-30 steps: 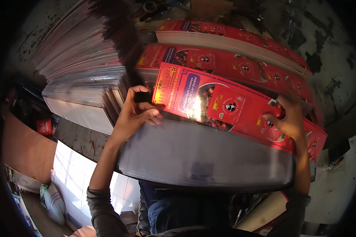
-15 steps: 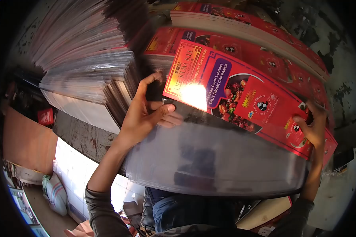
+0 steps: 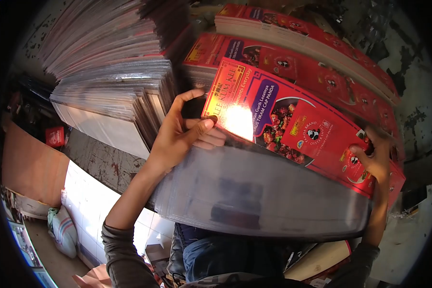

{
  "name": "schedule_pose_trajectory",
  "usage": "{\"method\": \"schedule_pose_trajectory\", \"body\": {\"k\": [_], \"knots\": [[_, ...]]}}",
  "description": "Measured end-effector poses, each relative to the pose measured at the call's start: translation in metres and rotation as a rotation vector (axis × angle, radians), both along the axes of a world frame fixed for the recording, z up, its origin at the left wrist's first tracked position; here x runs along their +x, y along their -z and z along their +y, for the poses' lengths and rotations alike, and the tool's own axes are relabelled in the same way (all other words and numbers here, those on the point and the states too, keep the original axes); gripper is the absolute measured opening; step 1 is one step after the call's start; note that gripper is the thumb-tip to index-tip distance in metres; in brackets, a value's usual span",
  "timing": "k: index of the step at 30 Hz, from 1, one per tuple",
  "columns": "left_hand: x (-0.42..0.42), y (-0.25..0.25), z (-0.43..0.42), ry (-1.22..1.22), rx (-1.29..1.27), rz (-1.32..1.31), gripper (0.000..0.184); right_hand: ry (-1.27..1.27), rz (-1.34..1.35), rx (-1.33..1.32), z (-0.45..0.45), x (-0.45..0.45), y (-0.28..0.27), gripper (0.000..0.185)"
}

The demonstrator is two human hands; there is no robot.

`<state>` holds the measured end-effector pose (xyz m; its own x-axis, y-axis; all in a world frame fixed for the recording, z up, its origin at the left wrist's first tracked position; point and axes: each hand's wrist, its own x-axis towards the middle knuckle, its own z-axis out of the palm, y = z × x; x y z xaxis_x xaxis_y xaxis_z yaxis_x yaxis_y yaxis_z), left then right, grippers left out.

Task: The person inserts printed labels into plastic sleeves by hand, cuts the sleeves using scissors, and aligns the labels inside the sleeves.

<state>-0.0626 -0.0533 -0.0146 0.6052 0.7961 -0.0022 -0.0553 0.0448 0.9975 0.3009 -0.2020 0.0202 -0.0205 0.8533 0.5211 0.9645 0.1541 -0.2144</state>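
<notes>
A long red printed card (image 3: 293, 127) lies tilted across the view, its left end glaring with light. At its left end is my left hand (image 3: 182, 132), thumb against the lower corner and forefinger curled by the edge. My right hand (image 3: 377, 156) grips the card's right part, thumb on its face and fingers behind the upper edge. Below the card is a stack of clear plastic sheets (image 3: 259, 192). Behind it lie more red cards (image 3: 293, 67) in a stack.
A tall pile of plastic-covered cards (image 3: 115, 91) stands at the left. Another stack of red cards (image 3: 312, 36) is at the back. A striped sack (image 3: 65, 233) sits at the lower left beside white tiles (image 3: 89, 201). A small red packet (image 3: 55, 137) lies at far left.
The view has shifted, so the stacks sit differently in it. My left thumb has moved from beside the card onto its lower left corner. My right hand still grips the right part.
</notes>
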Motion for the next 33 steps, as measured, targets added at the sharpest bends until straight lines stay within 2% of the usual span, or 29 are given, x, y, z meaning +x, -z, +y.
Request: {"method": "schedule_pose_trajectory", "body": {"k": [2,4,6,10,12,14,16,21,25,27,31,33], "knots": [[-0.001,0.000,0.001,-0.015,-0.019,-0.008,0.052,0.003,-0.019,-0.041,0.000,-0.001,0.000,0.043],[0.000,-0.002,-0.001,-0.016,-0.012,-0.007,0.052,0.085,0.151,-0.083,-0.002,0.000,0.000,0.040],[-0.002,-0.002,0.000,-0.018,-0.006,-0.011,0.052,0.080,0.127,-0.047,-0.003,0.003,-0.002,0.039],[-0.004,0.006,0.003,0.158,0.159,-0.098,0.058,0.081,0.116,0.003,-0.006,0.006,-0.003,0.039],[-0.006,0.003,0.002,0.207,0.158,-0.001,0.062,0.074,0.105,0.044,-0.004,0.007,0.000,0.040],[-0.004,0.002,0.001,0.186,0.107,-0.014,0.062,0.047,0.023,0.069,-0.002,0.012,0.004,0.042],[-0.003,-0.003,-0.001,0.129,-0.014,0.021,0.059,0.054,0.002,0.057,-0.002,0.009,-0.002,0.044],[-0.004,0.001,0.001,0.120,0.002,-0.045,0.051,0.038,-0.106,0.030,0.001,0.015,-0.005,0.046],[-0.002,0.012,0.005,0.126,-0.020,-0.107,0.048,0.046,-0.084,-0.011,0.003,0.020,-0.004,0.045],[-0.002,0.015,0.007,0.115,-0.028,-0.109,0.045,-0.020,-0.074,0.063,0.005,0.018,-0.007,0.042],[-0.001,0.017,0.007,0.110,-0.045,-0.127,0.041,-0.009,-0.137,-0.008,0.003,0.020,-0.013,0.041],[0.000,0.018,0.007,0.123,-0.043,-0.153,0.036,-0.048,-0.170,0.042,0.003,0.021,-0.013,0.041]]}}
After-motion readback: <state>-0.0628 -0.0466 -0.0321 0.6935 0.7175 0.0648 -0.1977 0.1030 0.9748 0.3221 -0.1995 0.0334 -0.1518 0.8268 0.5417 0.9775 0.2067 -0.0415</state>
